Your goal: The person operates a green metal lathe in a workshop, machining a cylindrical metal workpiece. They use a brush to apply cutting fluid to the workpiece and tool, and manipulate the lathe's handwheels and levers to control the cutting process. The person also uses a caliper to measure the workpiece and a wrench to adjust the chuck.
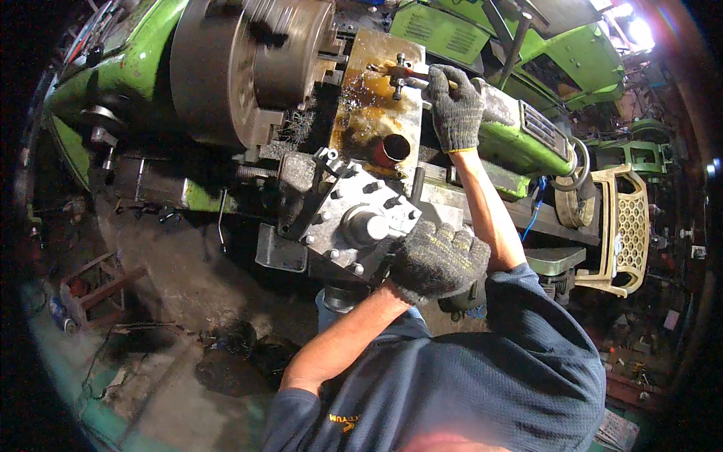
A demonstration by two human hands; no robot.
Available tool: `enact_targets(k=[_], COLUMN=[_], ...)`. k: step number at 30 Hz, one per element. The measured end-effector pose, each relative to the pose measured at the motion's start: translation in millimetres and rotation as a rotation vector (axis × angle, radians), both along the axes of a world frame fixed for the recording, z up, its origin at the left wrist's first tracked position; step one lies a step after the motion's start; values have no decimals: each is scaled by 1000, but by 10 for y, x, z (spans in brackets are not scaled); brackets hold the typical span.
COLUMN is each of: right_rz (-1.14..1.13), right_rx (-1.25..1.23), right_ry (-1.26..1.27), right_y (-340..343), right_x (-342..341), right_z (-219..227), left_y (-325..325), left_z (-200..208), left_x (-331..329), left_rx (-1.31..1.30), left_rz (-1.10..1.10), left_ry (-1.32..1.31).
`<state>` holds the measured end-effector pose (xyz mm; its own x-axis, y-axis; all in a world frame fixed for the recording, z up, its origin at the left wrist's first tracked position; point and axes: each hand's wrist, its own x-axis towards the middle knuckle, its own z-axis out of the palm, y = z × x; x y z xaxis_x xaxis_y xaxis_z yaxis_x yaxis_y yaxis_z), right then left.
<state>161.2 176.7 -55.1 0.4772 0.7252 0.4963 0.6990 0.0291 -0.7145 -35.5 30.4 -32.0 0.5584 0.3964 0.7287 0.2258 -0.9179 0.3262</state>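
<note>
Tool [399, 73]: seen over the plate [376, 47]; judged stiff, head-heavy, best held by its handle.
Right hand [457, 113]: curled, handle clasped.
Left hand [439, 262]: curled by the toolpost [367, 224]; grip cannot be told.

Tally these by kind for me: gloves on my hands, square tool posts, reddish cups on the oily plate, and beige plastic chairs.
Gloves, on the left hand and right hand: 2
Square tool post: 1
Reddish cup: 1
Beige plastic chair: 1
Total: 5
</note>
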Motion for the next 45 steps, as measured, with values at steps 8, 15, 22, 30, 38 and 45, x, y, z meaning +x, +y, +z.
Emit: enact_targets(k=[8, 15, 22, 30, 38, 45], right_rz=[-37, -100, -64, -352, -586, -688], right_rx=[-38, -356, -537, -614, -668, -687], right_ry=[-454, 211, 206, 308, 417, 377], right_y=[-408, -1004, -973, -1855, -3253, -3762], right_x=[-339, -62, 153, 615, 1496, 1947], right_z=[435, 137, -279, -521, -1281, -1358], left_y=[-34, -8, 101, 993, 1242, 1617], left_z=[-91, -62, 68, -2601, -5474, -4216], left_x=[43, -44, -733, -2959, -4581, -4385], left_rx=[-68, -160, -252, -803, -1883, -1522], left_rz=[-44, -124, -52, 1159, 967, 1074], left_ry=[-25, 39, -104, 316, -305, -207])
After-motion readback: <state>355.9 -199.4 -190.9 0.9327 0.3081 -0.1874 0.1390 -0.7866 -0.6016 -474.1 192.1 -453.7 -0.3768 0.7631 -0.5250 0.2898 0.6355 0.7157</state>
